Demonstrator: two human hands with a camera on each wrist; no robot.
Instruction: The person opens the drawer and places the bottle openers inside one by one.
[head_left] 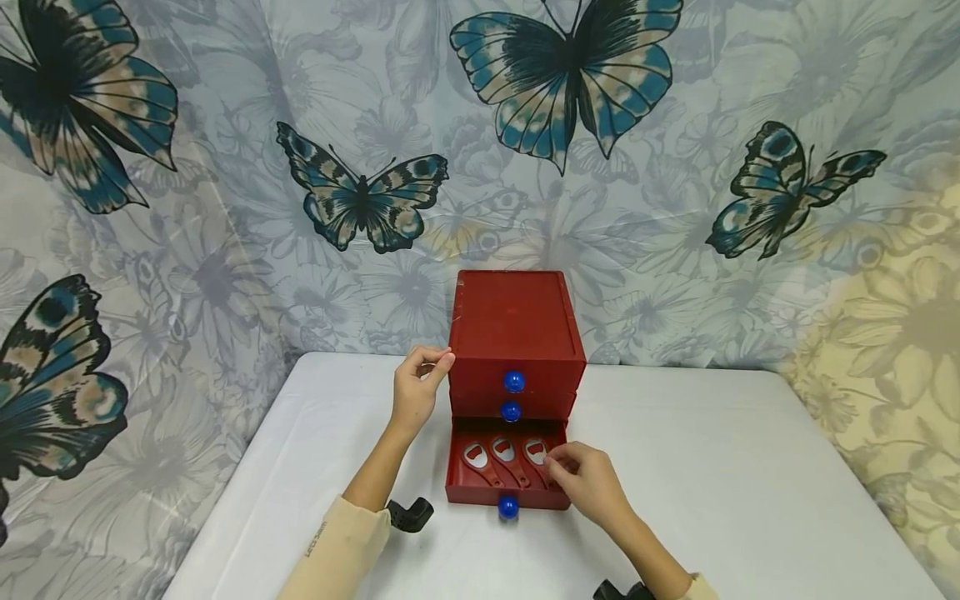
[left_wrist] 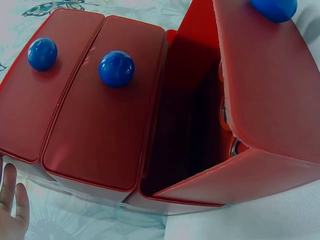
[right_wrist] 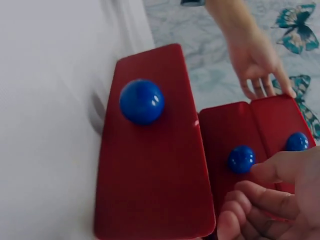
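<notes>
A red drawer cabinet (head_left: 517, 317) stands on the table, its bottom drawer (head_left: 476, 495) pulled out. Inside that drawer lie several red-handled bottle openers (head_left: 504, 452) with silver heads, side by side. My left hand (head_left: 417, 387) touches the cabinet's upper left front edge with a fingertip, its other fingers relaxed. Over the drawer's right side is my right hand (head_left: 588, 479), fingers loosely curled beside the rightmost opener (head_left: 536, 452). In the right wrist view, the right hand (right_wrist: 272, 200) shows no object between thumb and forefinger; the drawer front (right_wrist: 155, 185) partly hides what lies behind it.
Blue round knobs stick out from the upper drawer (head_left: 514, 382), the middle drawer (head_left: 511, 411) and the bottom drawer's front. The white table (head_left: 712, 467) spreads around the cabinet. Behind it hangs a butterfly-printed cloth (head_left: 637, 275).
</notes>
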